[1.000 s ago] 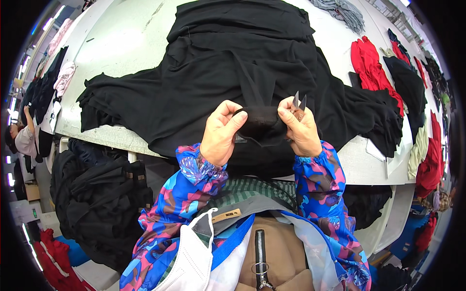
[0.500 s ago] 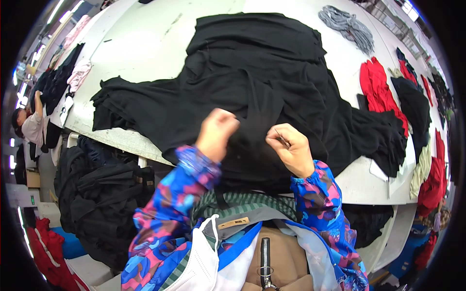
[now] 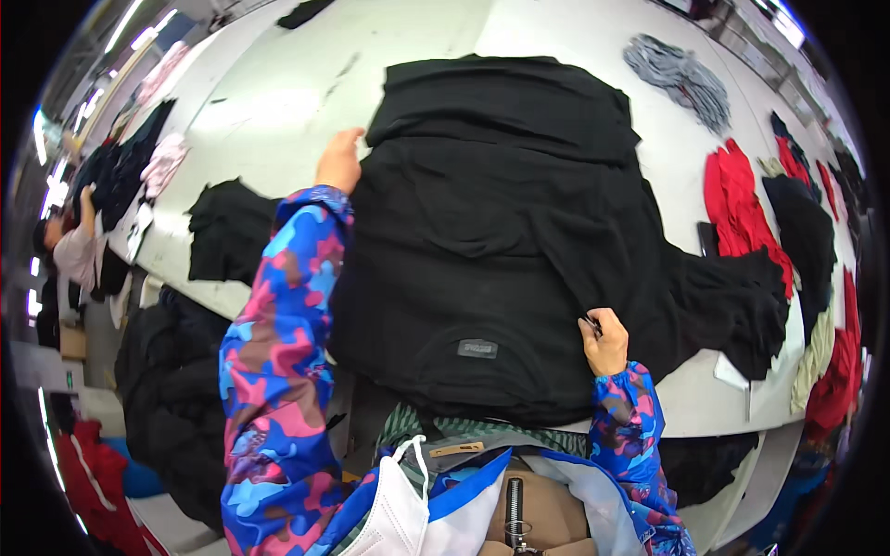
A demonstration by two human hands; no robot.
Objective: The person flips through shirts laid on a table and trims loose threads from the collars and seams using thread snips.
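A stack of black garments (image 3: 501, 204) lies spread on the white table (image 3: 436, 28), its rounded neckline near me bearing a small grey label (image 3: 477, 348). My left hand (image 3: 338, 162) reaches forward to the stack's upper left edge, fingers apart and slightly bent, with nothing visible in them. My right hand (image 3: 604, 345) rests low on the right part of the black fabric, closed round small metal scissors (image 3: 591, 324), which are mostly hidden by the fingers. Black sleeves fan out on both sides.
A grey bundle (image 3: 675, 82) lies back right; red (image 3: 742, 204) and pale green garments (image 3: 816, 352) lie along the right. A co-worker (image 3: 69, 246) stands left beside dark and pink clothes (image 3: 162, 162). Dark fabric (image 3: 171, 389) is piled below the table's left edge.
My left hand has let go of the black neckline and moved forward and left. My right hand, still with the scissors, has moved lower and right. The neckline now lies flat.
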